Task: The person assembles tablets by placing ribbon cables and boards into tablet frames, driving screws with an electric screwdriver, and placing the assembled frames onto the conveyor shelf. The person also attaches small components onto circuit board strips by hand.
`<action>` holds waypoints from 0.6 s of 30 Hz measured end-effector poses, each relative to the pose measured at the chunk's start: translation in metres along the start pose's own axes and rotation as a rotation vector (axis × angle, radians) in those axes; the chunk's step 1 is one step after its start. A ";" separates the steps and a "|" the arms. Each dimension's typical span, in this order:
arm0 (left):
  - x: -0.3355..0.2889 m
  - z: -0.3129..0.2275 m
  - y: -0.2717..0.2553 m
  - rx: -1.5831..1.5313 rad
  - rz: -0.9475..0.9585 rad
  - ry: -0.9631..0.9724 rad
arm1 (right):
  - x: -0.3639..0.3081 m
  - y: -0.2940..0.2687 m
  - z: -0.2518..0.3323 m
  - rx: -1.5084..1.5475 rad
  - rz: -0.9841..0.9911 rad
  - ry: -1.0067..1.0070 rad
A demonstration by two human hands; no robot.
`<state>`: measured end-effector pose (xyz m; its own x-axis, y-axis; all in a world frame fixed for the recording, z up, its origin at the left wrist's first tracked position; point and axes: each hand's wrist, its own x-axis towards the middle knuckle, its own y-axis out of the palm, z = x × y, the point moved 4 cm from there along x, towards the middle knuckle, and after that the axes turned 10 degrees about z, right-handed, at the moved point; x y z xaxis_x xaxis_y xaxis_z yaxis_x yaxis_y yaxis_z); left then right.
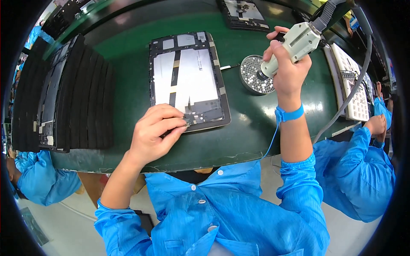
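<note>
My right hand point(290, 70) is wrapped round a pale electric screwdriver point(295, 45). Its dark nose points down at a round dish of small screws point(251, 68), whose surface is dotted with shiny heads. An opened tablet point(188, 77) lies on the bench left of the dish, its white panel crossed by a dark strip. At the tablet's near edge, my left hand point(156, 130) has thumb and fingers drawn together on a small part by the circuit board; the fingertips hide what it is. A blue wrist strap point(289, 114) circles my right wrist.
Tall stacks of dark trays point(81, 98) stand on the left of the green bench point(132, 149). Another opened tablet point(245, 15) lies at the far side. On the right are a white compartment tray point(350, 81) and the screwdriver's cable point(363, 64). A co-worker's blue sleeve point(358, 153) is close by.
</note>
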<state>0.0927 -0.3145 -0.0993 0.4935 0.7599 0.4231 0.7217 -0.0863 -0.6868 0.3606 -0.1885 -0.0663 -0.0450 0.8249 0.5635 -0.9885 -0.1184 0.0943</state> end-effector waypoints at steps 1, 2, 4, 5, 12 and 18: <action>0.001 -0.002 0.002 0.034 0.001 0.015 | -0.001 0.001 0.001 -0.013 0.003 0.002; 0.002 -0.004 0.003 0.069 0.002 0.031 | -0.001 0.001 0.001 -0.015 0.004 0.003; 0.004 -0.004 0.004 0.078 0.029 0.057 | -0.002 0.002 0.001 -0.017 0.006 -0.001; 0.005 -0.005 0.004 0.089 0.058 0.082 | -0.002 0.002 0.002 -0.019 0.007 -0.001; -0.001 -0.014 0.006 0.313 0.050 0.159 | -0.002 0.002 0.001 -0.035 0.012 -0.014; 0.003 -0.019 0.005 0.403 0.121 0.143 | -0.004 0.003 0.003 -0.041 0.024 -0.008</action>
<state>0.1069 -0.3249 -0.0901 0.6452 0.6609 0.3834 0.4219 0.1102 -0.8999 0.3581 -0.1937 -0.0661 -0.0676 0.8175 0.5720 -0.9922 -0.1150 0.0471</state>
